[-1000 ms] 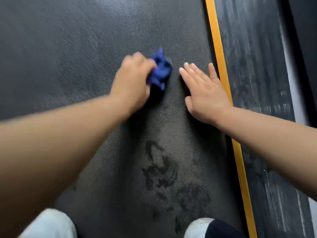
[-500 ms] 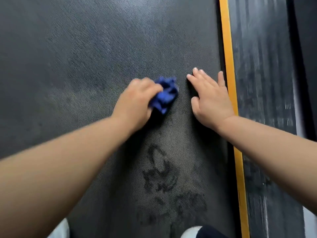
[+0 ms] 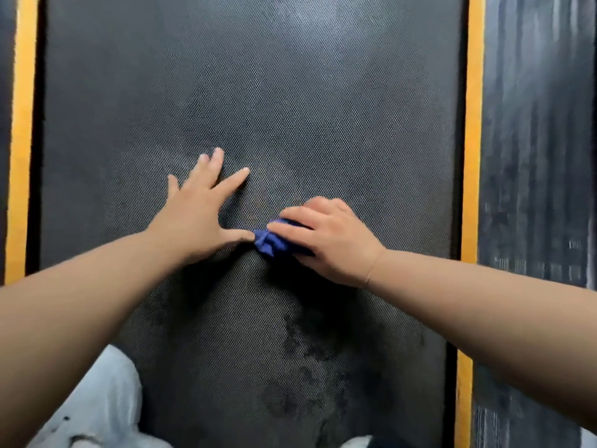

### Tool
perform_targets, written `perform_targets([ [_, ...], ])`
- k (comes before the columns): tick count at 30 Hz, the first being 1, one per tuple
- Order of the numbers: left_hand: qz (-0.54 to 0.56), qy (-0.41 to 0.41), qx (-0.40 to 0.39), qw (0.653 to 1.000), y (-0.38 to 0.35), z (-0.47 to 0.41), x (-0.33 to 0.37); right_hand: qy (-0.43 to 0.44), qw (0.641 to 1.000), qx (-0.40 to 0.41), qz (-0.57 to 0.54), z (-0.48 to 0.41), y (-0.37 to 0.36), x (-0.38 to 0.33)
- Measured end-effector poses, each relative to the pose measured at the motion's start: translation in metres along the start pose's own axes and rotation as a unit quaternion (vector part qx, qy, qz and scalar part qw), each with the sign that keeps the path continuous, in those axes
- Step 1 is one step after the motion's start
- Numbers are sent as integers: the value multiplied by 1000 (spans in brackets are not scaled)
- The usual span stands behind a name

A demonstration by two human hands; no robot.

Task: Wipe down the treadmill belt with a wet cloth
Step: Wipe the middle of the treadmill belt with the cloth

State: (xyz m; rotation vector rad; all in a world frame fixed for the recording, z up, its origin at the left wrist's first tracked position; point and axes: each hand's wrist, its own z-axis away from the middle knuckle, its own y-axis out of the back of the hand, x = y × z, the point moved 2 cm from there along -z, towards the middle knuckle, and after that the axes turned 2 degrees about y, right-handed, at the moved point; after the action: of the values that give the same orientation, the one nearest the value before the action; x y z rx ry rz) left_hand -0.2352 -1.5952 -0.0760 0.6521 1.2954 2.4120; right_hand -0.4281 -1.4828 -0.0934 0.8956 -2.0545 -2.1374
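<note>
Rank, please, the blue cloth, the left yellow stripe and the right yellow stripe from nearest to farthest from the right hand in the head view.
1. blue cloth: under the right hand.
2. right yellow stripe: at the belt's right edge.
3. left yellow stripe: far left.

The belt (image 3: 290, 92) runs down the middle, with the left stripe (image 3: 22, 140) and the right stripe (image 3: 471, 140) along its edges and a side deck (image 3: 533, 156) beyond on the right. On the belt, the left hand (image 3: 197, 215) lies flat just left of the cloth (image 3: 271, 242), its thumb tip touching it. The right hand (image 3: 326, 240) lies over the cloth. Damp marks (image 3: 307, 350) lie nearer the person.
</note>
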Motion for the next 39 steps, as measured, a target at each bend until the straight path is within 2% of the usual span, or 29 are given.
perform_targets([
  [2, 9, 7, -17, 1000, -1, -3, -1, -25, 999, 31, 3, -13, 12, 22],
  [5, 34, 13, -31, 999, 0, -3, -2, -186, 973, 126, 43, -39, 40, 76],
  [7, 27, 16, -30, 999, 1, -2, -1, -255, 958, 125, 41, -49, 48, 91],
  [9, 18, 17, -22, 999, 2, -2, 1, -248, 964, 92, 28, -47, 42, 79],
  [13, 32, 25, -22, 999, 3, -2, 4, -140, 989, -13, -44, 1, 17, 18],
  [15, 45, 25, -13, 999, 1, 0, 4, -92, 995, -27, -37, 14, 13, 7],
  [17, 44, 22, 5, 999, -4, 2, 2, -72, 997, -6, 3, 8, 16, 19],
  [20, 12, 24, 35, 999, -8, 5, -4, -162, 982, 81, 54, -22, 29, 57],
  [22, -4, 40, 51, 998, -6, 8, -11, -253, 961, 93, 58, -44, 38, 80],
  [24, 3, 83, 61, 995, 0, 9, -22, -268, 959, 83, 40, -51, 35, 70],
  [28, 51, 197, 24, 979, 7, 17, -49, -79, 997, 5, -15, -17, 3, -11],
  [31, 52, 200, 11, 978, 3, 19, -53, -11, 999, -27, 17, -20, 5, 4],
  [33, 48, 208, 16, 977, 4, 19, -50, -26, 998, -2, 55, -37, 13, 25],
  [37, 53, 219, 22, 974, 2, 22, -49, -209, 972, 51, 98, -80, 37, 69],
  [39, 61, 220, 21, 973, 2, 24, -49, -218, 971, 55, 79, -83, 37, 59],
])
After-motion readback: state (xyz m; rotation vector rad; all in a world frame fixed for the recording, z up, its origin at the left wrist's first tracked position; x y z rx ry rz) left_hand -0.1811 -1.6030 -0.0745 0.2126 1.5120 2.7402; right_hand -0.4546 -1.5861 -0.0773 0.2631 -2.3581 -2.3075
